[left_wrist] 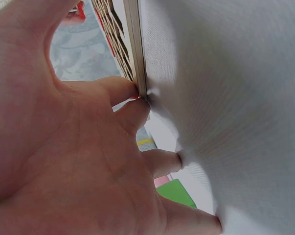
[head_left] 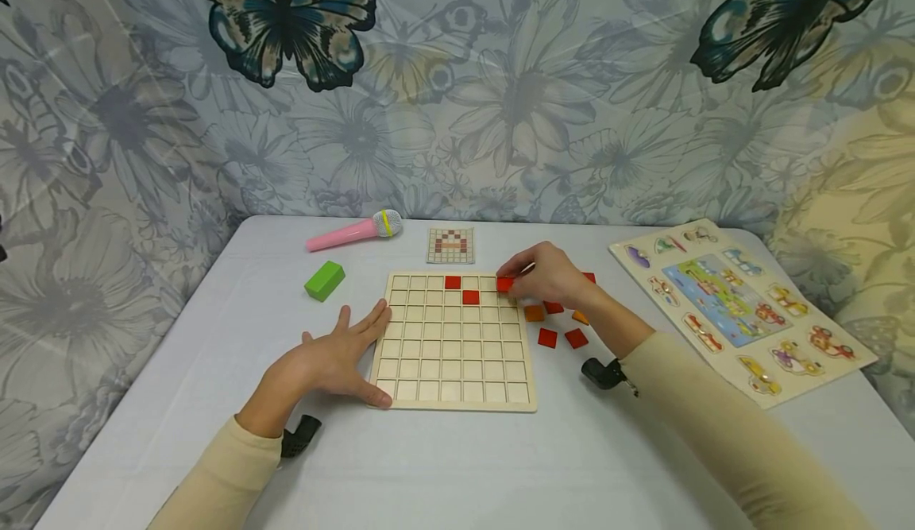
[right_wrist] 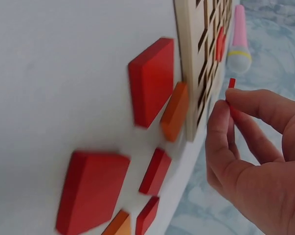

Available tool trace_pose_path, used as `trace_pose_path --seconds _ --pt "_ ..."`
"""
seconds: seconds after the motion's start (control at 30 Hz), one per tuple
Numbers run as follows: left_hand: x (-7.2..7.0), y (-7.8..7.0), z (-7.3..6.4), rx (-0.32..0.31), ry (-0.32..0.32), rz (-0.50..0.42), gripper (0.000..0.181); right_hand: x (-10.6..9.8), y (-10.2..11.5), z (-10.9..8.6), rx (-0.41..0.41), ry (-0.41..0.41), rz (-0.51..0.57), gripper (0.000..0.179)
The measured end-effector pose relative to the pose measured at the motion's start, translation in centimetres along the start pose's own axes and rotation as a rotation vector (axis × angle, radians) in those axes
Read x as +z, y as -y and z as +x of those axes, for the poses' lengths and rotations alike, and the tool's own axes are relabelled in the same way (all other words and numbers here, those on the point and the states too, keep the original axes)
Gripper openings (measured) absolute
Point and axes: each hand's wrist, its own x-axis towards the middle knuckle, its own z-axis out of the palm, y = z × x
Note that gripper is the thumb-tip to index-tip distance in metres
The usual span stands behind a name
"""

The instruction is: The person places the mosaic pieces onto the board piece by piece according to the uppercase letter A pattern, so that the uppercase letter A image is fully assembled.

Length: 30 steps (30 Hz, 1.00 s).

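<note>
Spread left hand (head_left: 325, 363) is touching board (head_left: 453, 351); right hand (head_left: 549, 276) is seemingly placing pinched red tile (head_left: 504, 284); board's far-right corner is needing alignment.

The head view looks forward and down from above the near side of the table (head_left: 457, 470), standing back enough to frame the whole grid board (head_left: 453, 349) and the patterned backdrop (head_left: 400, 148). The left wrist view faces along the palm of the left hand (left_wrist: 83, 142) at close range, with the table turned to the right of frame. The right wrist view looks low past loose tiles (right_wrist: 154, 81) toward the right hand (right_wrist: 255, 156), with the table at left. All three views share part of the grid board and the pink microphone (head_left: 350, 234)
</note>
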Motion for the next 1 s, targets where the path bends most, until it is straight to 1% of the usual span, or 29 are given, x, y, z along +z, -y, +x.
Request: trace_pose_path --seconds 0.2,0.43,0.57,0.73,1.0 --pt "0.0 0.0 0.0 0.003 0.000 -0.002 0.134 0.9 0.9 0.5 -0.008 0.002 -0.012 0.030" --pt "0.0 0.1 0.0 0.004 0.000 0.008 0.134 2.1 1.9 0.9 -0.025 0.020 0.021 0.027" --pt "0.0 0.1 0.0 0.000 0.002 0.009 0.134 2.6 2.6 1.0 -0.038 0.021 0.018 0.028" --pt "0.0 0.1 0.1 -0.002 0.003 0.007 0.135 3.2 3.1 1.2 -0.056 0.026 0.004 0.031" --pt "0.0 0.1 0.1 -0.004 0.003 0.006 0.135 4.2 3.7 1.5 -0.073 0.039 0.021 0.027"
